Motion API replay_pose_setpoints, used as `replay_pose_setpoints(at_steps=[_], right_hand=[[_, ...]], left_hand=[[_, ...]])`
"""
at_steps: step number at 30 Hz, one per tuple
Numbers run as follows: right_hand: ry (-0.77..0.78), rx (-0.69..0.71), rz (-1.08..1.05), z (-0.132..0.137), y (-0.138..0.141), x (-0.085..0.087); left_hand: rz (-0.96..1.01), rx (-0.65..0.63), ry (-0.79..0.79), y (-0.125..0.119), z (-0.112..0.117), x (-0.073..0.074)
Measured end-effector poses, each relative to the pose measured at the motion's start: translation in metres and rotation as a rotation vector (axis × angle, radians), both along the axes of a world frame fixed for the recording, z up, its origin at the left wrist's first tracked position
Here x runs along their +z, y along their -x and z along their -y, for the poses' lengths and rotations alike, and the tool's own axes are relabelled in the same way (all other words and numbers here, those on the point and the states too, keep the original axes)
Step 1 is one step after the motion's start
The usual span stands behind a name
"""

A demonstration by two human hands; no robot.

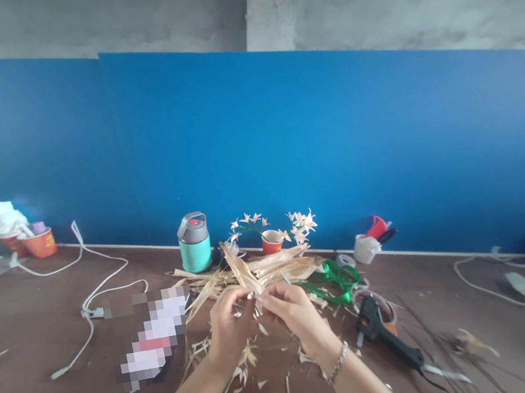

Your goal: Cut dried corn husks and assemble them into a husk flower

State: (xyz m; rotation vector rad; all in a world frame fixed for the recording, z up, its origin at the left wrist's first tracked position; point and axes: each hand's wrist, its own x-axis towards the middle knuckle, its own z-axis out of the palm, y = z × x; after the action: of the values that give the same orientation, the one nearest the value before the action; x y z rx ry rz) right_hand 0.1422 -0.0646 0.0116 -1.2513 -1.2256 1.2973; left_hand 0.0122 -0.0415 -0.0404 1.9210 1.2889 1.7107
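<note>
Over the middle of the table, my left hand (231, 327) and my right hand (296, 316) meet, each closed in a pinch. Between their fingertips is a dry corn husk (239, 268), its wide pale end pointing up and away from me. The exact grip of the fingers on it is small and partly hidden. Behind the hands lies a pile of dried husks (287, 265). Cut scraps (243, 373) are scattered below the wrists, among them a small star-shaped piece (250, 354).
A teal flask (194, 244) and a red paper cup (272, 242) with husk flowers (302, 222) stand by the blue partition (283, 138). Right of my hands are green ribbon (336, 282) and a glue gun (385, 330). White cables (104, 278) and a pixelated object (158, 337) lie left.
</note>
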Motion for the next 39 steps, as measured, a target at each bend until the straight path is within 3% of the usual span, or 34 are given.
replay_pose_setpoints(at_steps=[8, 15, 18, 22, 26, 33, 39], right_hand=[[-0.099, 0.039, 0.139, -0.002, 0.0, -0.008], [-0.135, 0.075, 0.262, -0.004, -0.003, -0.005], [-0.089, 0.079, 0.236, -0.006, -0.009, -0.004], [-0.201, 0.03, 0.156, -0.01, -0.015, -0.005], [-0.244, 0.033, 0.212, -0.011, -0.016, -0.007], [-0.224, 0.018, 0.222, -0.011, -0.016, -0.006], [-0.061, 0.009, 0.155, -0.011, -0.017, -0.006]], left_hand=[[0.006, 0.0, 0.012, 0.0, -0.002, -0.003], [0.01, -0.009, 0.058, -0.001, -0.003, -0.004], [0.019, -0.058, 0.036, -0.002, -0.004, -0.006], [0.0, -0.129, 0.042, -0.003, -0.002, -0.004], [-0.055, -0.188, 0.042, -0.003, 0.0, 0.001], [-0.067, -0.25, 0.065, -0.003, 0.001, 0.0], [-0.08, -0.263, 0.018, -0.002, 0.001, 0.0]])
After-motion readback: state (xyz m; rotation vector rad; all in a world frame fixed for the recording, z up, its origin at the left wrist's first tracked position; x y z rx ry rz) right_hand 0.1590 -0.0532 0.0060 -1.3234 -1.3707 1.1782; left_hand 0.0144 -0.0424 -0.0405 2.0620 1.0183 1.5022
